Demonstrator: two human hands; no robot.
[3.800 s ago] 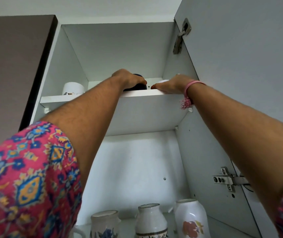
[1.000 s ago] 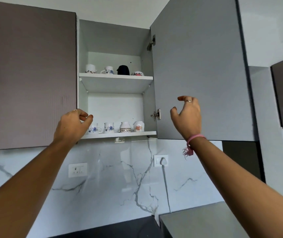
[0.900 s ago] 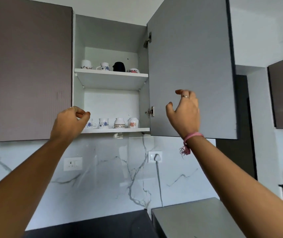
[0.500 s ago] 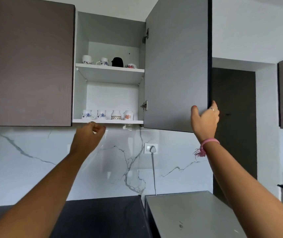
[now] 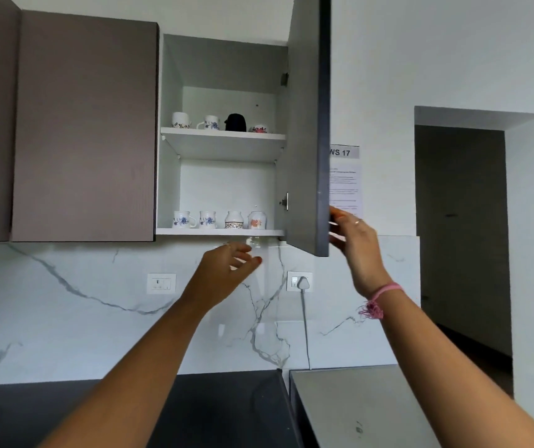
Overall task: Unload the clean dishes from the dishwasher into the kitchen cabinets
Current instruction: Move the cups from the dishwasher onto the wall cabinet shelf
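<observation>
The right hand (image 5: 354,244) is raised to the outer edge of the open cabinet door (image 5: 304,140), fingers loosely spread, though contact cannot be made out through the blur. The left hand (image 5: 226,270) is held open and empty just below the lower shelf (image 5: 220,232). Four cups (image 5: 208,218) are stood on that shelf, and three cups with a black mug (image 5: 235,122) on the upper shelf (image 5: 223,136)

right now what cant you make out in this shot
Head view only:
- Right hand: fingertips blurred, partly behind the cabinet door edge; contact unclear.
- Left hand: motion-blurred.
- Paper notice: print too small, left side hidden by the door.
- Black cup: no detail visible.
- Dishwasher: out of frame.
</observation>
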